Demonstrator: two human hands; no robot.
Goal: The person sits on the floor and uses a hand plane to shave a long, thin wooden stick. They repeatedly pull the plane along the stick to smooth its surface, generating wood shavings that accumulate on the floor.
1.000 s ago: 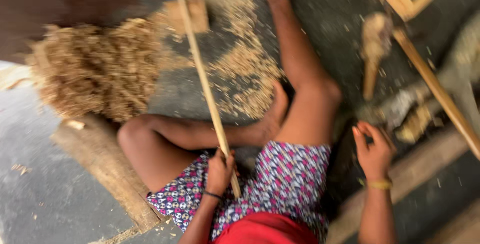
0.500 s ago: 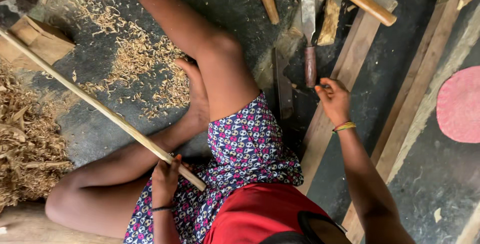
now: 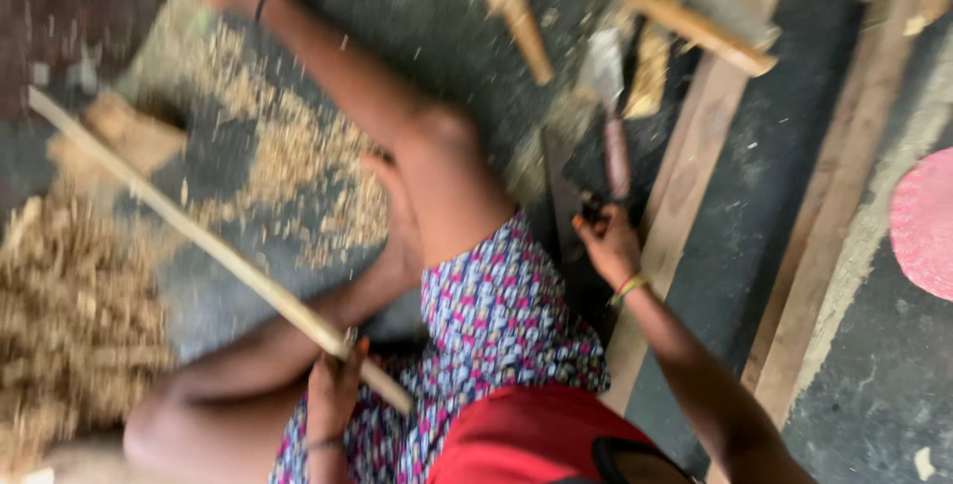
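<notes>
She sits on the dark floor, and her left hand [image 3: 333,385] is wrapped tight around the near end of a long pale stick [image 3: 199,236], which slants away to the far left over the wood shavings [image 3: 288,166], probably held low so its length stays steady across her lap. Her right hand [image 3: 608,244] reaches to the right and closes on the handle of a broad-bladed knife [image 3: 611,117] lying blade-away among planks [image 3: 695,196] (the blur hides just how far the fingers wrap). A heap of straw-like fibre [image 3: 69,325] lies at the left, within easy reach, and a pink round mat [image 3: 923,226] sits far right.
</notes>
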